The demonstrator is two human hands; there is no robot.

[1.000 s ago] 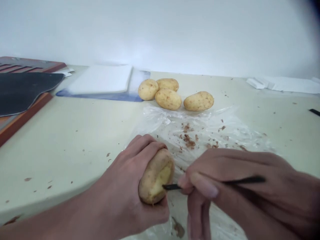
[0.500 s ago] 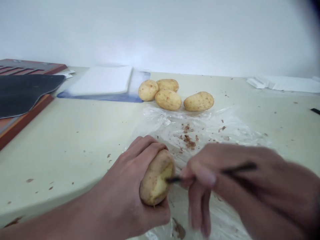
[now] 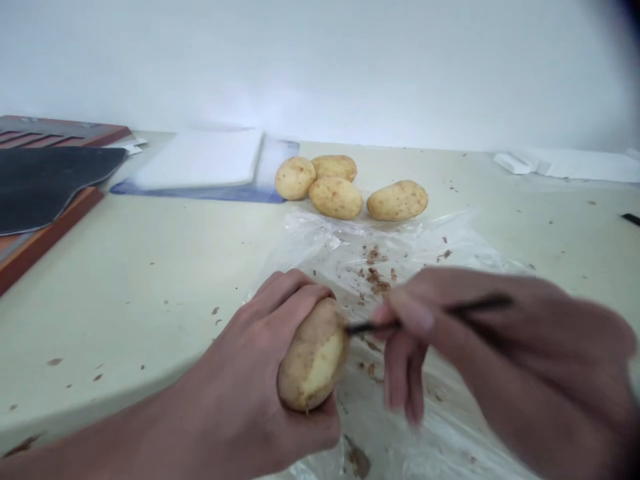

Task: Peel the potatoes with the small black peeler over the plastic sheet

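Note:
My left hand (image 3: 270, 353) is wrapped round a potato (image 3: 310, 360), which has a pale peeled patch on the side facing right. Between the fingers of my right hand (image 3: 450, 327) is a thin dark tool (image 3: 365, 327), its tip touching the potato's upper right edge. What kind of tool it is cannot be made out, since the hand is blurred. Beneath both hands lies a clear plastic sheet (image 3: 320, 233) with brown peel scraps (image 3: 375, 280) on it.
Several whole potatoes (image 3: 336, 197) sit beyond the sheet. A white board (image 3: 200, 159) on a blue-edged sheet stands at the back left, beside a red-brown rack (image 3: 50, 240) with a black mat (image 3: 45, 183). White paper (image 3: 580, 165) lies at the back right.
My right hand and the dark tool have moved up, from the middle of the peeled patch to the potato's upper right edge. The left hand keeps its hold, nearly still.

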